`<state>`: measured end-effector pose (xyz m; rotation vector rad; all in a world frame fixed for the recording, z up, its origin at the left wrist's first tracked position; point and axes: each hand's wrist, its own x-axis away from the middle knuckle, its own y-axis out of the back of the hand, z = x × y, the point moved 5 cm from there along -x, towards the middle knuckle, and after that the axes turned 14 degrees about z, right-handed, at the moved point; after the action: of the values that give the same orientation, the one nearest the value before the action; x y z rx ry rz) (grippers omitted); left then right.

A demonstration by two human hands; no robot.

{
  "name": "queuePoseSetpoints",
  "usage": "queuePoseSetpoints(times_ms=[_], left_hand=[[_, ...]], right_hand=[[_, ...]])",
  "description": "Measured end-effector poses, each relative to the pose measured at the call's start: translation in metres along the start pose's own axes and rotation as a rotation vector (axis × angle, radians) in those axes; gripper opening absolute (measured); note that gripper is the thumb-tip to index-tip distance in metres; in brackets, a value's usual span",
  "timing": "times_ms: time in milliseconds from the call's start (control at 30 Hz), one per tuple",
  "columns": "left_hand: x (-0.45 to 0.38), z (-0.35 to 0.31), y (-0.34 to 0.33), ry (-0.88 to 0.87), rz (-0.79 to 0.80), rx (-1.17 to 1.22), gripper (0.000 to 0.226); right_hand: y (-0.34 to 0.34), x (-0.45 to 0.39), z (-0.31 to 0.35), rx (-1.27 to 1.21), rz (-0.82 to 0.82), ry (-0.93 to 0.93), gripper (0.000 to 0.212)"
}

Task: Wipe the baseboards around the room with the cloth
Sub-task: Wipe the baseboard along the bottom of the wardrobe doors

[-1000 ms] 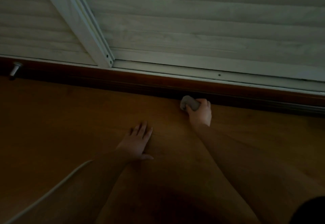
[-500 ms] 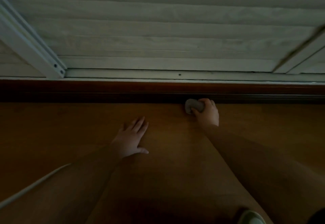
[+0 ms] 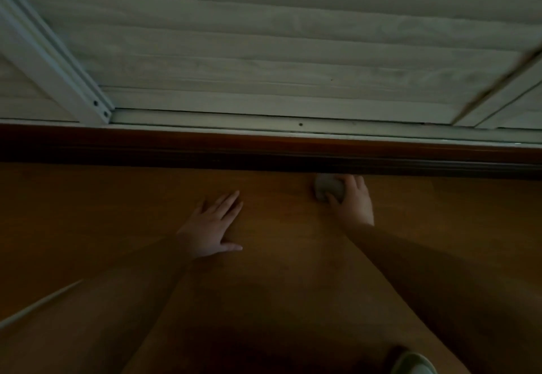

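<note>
A dim room is seen from above, looking down at a wooden floor (image 3: 88,212). At the left, the left hand (image 3: 209,228) is laid flat on the floor, its fingers (image 3: 225,202) straight and slightly spread, the thumb held out to the side; nothing is held. To the right, a small pale cloth (image 3: 328,188) is bunched up and gripped by the right hand (image 3: 353,202), whose fingers are curled round it. The cloth is pressed against the foot of a dark wooden baseboard (image 3: 176,146), which runs across the whole view. Above the baseboard, a white window frame (image 3: 52,68) and closed slatted shutters (image 3: 264,50) are seen. A pale shoe (image 3: 416,366) is glimpsed at the bottom right edge.
</note>
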<state>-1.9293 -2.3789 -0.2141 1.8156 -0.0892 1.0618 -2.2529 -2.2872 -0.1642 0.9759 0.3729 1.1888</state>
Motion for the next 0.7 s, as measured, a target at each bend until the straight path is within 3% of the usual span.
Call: queuePoseSetpoints(times_ms=[333, 700], left_hand=[[0.037, 0.034, -0.032, 0.137, 0.005, 0.118, 0.113], [0.048, 0.05, -0.056, 0.185, 0.002, 0.208, 0.116]], right_hand=[[-0.092, -0.026, 0.169, -0.169, 0.11, 0.305, 0.046], [-0.137, -0.036, 0.213, -0.31, 0.133, 0.228, 0.042]])
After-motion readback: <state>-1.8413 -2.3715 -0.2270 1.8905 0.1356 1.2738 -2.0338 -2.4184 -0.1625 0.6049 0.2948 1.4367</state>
